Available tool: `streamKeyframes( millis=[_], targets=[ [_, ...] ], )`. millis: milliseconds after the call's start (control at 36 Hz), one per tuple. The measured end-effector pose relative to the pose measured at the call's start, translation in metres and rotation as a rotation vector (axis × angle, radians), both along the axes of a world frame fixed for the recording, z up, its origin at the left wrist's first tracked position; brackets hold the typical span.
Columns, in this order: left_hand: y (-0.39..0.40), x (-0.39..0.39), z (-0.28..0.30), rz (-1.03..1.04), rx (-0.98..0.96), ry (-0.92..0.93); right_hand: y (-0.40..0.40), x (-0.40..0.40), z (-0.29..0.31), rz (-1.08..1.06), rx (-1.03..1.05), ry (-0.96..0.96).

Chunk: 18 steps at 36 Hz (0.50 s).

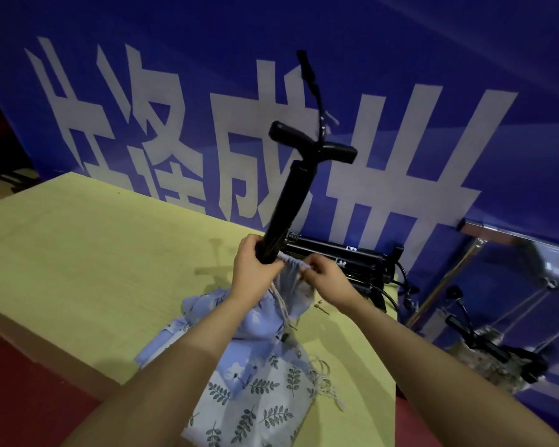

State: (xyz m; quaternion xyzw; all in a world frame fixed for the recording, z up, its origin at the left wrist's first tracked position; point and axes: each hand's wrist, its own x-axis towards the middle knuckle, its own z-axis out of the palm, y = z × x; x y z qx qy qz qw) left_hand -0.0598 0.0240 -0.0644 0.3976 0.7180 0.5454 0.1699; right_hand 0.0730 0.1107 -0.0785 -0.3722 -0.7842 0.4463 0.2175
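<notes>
A black hand pump [289, 195] with a T-handle and a thin hose stands tilted up to the right above the table. My left hand [254, 269] grips its lower end. My right hand [323, 272] pinches the gathered mouth of a blue floral drawstring bag [268, 321], right beside the pump's base. The bag hangs from my hands down to the yellow-green table [94, 253]. A second leaf-patterned cloth bag [259, 398] lies under my forearms. The pump's bottom tip is hidden by my left hand.
A black device [346, 259] with cables sits at the table's far right edge. A small metal needle [321, 307] lies on the table near it. A blue banner with large white characters [207, 124] stands behind. A mirrored panel [497, 301] is to the right.
</notes>
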Motion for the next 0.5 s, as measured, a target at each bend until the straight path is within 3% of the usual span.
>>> streamKeyframes(
  millis=[111, 278, 500],
  targets=[
    [0.006, -0.002, 0.004, 0.021, 0.009, 0.062, 0.002, -0.002, 0.026, -0.002, -0.027, 0.127],
    [0.013, 0.002, 0.003, 0.049, -0.094, 0.198, -0.002, -0.003, 0.055, 0.231, 0.013, 0.129],
    [0.01, 0.008, 0.001, 0.061, -0.212, 0.317, -0.014, -0.025, 0.061, -0.025, 0.054, 0.291]
  ],
)
